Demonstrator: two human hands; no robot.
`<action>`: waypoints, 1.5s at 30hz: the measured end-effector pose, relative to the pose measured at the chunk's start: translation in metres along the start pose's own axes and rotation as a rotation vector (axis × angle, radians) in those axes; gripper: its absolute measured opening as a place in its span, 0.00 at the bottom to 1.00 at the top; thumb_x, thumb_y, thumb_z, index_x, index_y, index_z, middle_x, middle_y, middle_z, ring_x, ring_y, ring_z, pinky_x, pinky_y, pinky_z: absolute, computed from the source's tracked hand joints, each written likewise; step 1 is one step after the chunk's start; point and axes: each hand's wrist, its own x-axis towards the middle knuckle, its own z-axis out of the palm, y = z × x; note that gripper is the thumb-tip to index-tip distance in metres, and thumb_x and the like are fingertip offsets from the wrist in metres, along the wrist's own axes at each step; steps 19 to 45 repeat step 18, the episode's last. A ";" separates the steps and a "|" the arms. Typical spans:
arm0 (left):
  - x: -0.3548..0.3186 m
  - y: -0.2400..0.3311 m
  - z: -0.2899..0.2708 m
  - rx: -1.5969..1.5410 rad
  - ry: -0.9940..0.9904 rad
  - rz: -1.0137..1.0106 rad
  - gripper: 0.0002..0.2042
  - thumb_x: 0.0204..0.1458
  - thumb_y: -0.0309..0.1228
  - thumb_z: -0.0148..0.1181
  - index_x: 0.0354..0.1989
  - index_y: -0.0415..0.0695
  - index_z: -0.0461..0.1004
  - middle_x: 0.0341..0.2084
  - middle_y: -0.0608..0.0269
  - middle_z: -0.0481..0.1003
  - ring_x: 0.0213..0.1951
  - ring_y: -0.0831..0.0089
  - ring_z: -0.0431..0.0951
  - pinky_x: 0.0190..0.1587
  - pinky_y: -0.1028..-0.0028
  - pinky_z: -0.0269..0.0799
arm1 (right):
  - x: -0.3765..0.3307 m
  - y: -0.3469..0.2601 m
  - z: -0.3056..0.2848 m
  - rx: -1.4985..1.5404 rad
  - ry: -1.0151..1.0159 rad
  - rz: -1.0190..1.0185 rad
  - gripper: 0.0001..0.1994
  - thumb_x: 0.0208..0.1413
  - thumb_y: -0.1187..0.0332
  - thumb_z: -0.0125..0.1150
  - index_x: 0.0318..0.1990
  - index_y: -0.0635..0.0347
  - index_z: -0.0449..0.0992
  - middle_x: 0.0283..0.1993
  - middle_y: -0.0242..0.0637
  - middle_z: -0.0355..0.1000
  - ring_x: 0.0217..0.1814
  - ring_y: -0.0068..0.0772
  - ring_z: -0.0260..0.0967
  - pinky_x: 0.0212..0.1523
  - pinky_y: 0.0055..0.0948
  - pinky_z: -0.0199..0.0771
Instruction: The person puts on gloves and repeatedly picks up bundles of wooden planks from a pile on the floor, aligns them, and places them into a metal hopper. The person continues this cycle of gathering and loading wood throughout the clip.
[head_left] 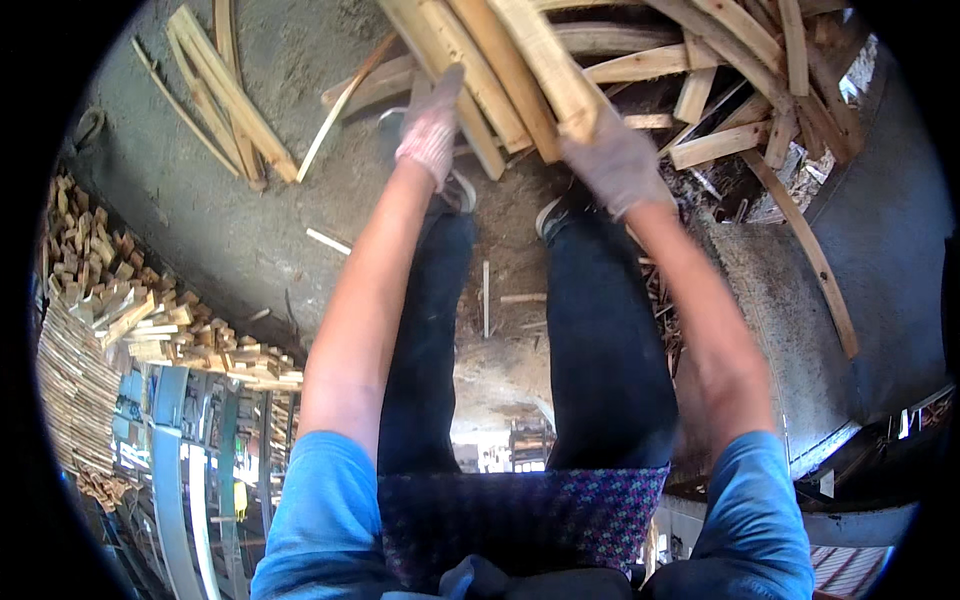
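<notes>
Several long wooden slats (490, 75) lie side by side in a bundle in front of my feet, their near ends toward me. My left hand (430, 125), in a pale work glove, grips the bundle's left side, thumb along the top; its other fingers are hidden below. Over the near end of the rightmost slat (545, 60) my right hand (615, 165), also gloved, is closed, slightly blurred. The far ends of the slats run out of the picture.
A jumbled heap of wood offcuts (710, 145) lies at the far right, one long slat (810, 255) sticking out toward me. Thin strips (225, 100) rest on the concrete floor (330, 45) at the far left. Stacked cut wood (130, 290) stands at the left, near metal posts (168, 470).
</notes>
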 end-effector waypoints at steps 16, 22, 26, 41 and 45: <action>-0.007 0.008 0.020 0.357 0.100 0.071 0.61 0.45 0.60 0.70 0.77 0.35 0.40 0.71 0.35 0.56 0.71 0.50 0.61 0.71 0.63 0.59 | 0.040 0.073 0.024 -0.321 -0.040 0.196 0.25 0.53 0.51 0.70 0.53 0.57 0.77 0.51 0.48 0.77 0.58 0.52 0.74 0.57 0.48 0.74; -0.013 0.012 0.018 0.311 0.055 0.049 0.59 0.46 0.54 0.73 0.79 0.41 0.40 0.72 0.36 0.54 0.71 0.51 0.61 0.69 0.63 0.59 | 0.036 0.078 0.020 -0.084 -0.058 0.338 0.29 0.52 0.47 0.70 0.55 0.56 0.77 0.54 0.50 0.76 0.60 0.52 0.73 0.60 0.47 0.73; -0.013 0.012 0.018 0.311 0.055 0.049 0.59 0.46 0.54 0.73 0.79 0.41 0.40 0.72 0.36 0.54 0.71 0.51 0.61 0.69 0.63 0.59 | 0.036 0.078 0.020 -0.084 -0.058 0.338 0.29 0.52 0.47 0.70 0.55 0.56 0.77 0.54 0.50 0.76 0.60 0.52 0.73 0.60 0.47 0.73; -0.013 0.012 0.018 0.311 0.055 0.049 0.59 0.46 0.54 0.73 0.79 0.41 0.40 0.72 0.36 0.54 0.71 0.51 0.61 0.69 0.63 0.59 | 0.036 0.078 0.020 -0.084 -0.058 0.338 0.29 0.52 0.47 0.70 0.55 0.56 0.77 0.54 0.50 0.76 0.60 0.52 0.73 0.60 0.47 0.73; -0.013 0.012 0.018 0.311 0.055 0.049 0.59 0.46 0.54 0.73 0.79 0.41 0.40 0.72 0.36 0.54 0.71 0.51 0.61 0.69 0.63 0.59 | 0.036 0.078 0.020 -0.084 -0.058 0.338 0.29 0.52 0.47 0.70 0.55 0.56 0.77 0.54 0.50 0.76 0.60 0.52 0.73 0.60 0.47 0.73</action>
